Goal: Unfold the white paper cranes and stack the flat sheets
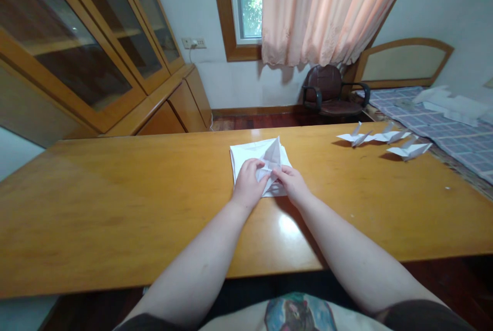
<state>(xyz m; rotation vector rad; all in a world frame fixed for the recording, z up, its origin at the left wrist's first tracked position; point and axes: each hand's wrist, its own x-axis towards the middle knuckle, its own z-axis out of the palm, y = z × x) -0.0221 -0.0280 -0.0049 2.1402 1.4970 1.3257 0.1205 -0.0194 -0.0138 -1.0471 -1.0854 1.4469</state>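
Between my two hands is a folded piece of white paper (272, 155), with one pointed flap standing up. My left hand (249, 183) grips its left side, thumb and fingers closed on the paper. At the lower right edge, my right hand (291, 182) pinches it between thumb and fingers. Beneath lies a stack of white paper sheets (242, 152), flat on the table and partly covered by my hands. The finer creases of the folded piece are too small to make out.
Several folded paper cranes (409, 150) stand at the right end of the wooden table (115, 208). Beyond the table are a brown armchair (327, 90), a bed with a checked cover (442, 131) and a pink curtain (319, 13). A glass-doored cabinet (127, 84) stands at the left.
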